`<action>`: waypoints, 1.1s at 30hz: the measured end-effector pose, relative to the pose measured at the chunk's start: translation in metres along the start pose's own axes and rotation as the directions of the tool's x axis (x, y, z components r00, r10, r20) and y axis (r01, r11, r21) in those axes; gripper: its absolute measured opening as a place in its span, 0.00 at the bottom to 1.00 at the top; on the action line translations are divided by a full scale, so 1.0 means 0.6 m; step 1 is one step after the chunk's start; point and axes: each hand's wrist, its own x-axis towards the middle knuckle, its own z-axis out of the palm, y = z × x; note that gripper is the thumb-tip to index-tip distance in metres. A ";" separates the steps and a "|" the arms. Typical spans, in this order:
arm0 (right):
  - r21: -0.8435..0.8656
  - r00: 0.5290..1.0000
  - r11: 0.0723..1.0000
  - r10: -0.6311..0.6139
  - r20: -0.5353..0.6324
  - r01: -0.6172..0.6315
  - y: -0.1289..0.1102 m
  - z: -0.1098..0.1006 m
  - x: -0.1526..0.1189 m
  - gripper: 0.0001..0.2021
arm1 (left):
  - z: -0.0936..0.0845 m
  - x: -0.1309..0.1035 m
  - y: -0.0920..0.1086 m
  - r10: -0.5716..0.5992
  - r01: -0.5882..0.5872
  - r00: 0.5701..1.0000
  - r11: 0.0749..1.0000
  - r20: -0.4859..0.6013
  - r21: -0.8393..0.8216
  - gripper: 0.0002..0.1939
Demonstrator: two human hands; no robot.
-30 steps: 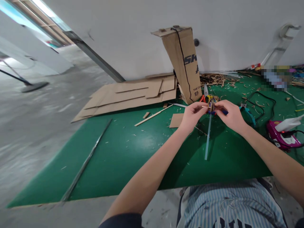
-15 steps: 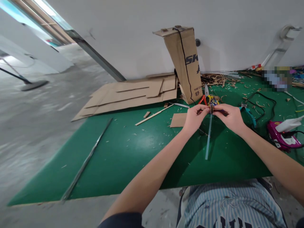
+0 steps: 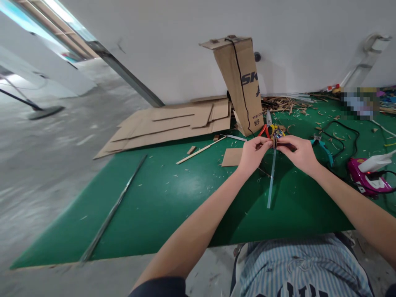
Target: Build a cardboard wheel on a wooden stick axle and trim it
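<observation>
My left hand [image 3: 255, 153] and my right hand [image 3: 297, 152] meet over the green table, fingertips closed on a small brown cardboard piece [image 3: 275, 142] between them. Its far side is hidden by my fingers. Below it a translucent glue stick [image 3: 271, 181] points toward me; whether it touches the piece I cannot tell. Just beyond my fingers lie scissors with red handles [image 3: 263, 130] and something with yellow handles. A flat cardboard square [image 3: 231, 157] is partly covered by my left hand. Right of my right hand lie teal-handled pliers [image 3: 324, 150].
A tall cardboard structure [image 3: 236, 82] with a black cord stands behind my hands. Stacked cardboard sheets [image 3: 173, 126] lie at the back left, and a wooden stick [image 3: 201, 150] in front. A magenta device [image 3: 368, 179] with cables sits at right. Cardboard scraps [image 3: 280, 104] are heaped by the wall.
</observation>
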 end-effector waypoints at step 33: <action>-0.521 0.984 0.835 0.146 -0.102 -0.177 0.027 -0.021 0.005 0.21 | -0.033 0.042 -0.053 -0.169 0.093 0.961 0.943 -0.221 -0.319 0.15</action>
